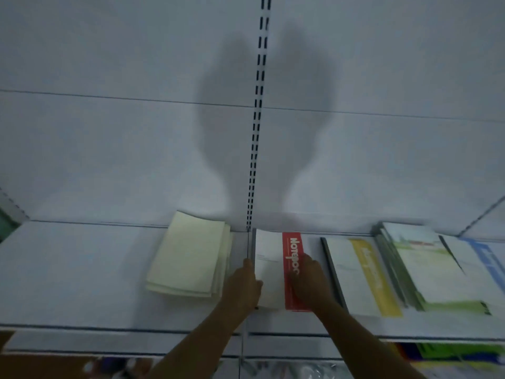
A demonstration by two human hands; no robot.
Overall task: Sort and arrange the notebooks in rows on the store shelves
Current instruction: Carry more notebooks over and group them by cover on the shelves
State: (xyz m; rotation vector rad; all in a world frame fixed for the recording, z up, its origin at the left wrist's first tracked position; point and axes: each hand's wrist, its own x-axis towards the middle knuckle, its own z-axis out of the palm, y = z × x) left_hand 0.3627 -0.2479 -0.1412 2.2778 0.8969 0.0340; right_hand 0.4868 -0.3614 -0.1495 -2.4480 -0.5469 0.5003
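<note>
With the left hand (244,287) gripping the edge of the red notebook (276,269) and the right hand (310,280) pressing flat on it on the shelf (82,269), a careless push could skew it into the yellow notebook (358,274).

Both hands on one notebook (269,269) lying flat on the shelf (82,269): left hand (243,285) at its left edge, right hand (310,283) on its right part. Stack of notebooks (188,255) just left of the left hand. Second notebook (355,274) just right of the right hand, further overlapping notebooks (426,263) beyond it. Slotted upright (258,119) on the back panel, behind the left hand.
</note>
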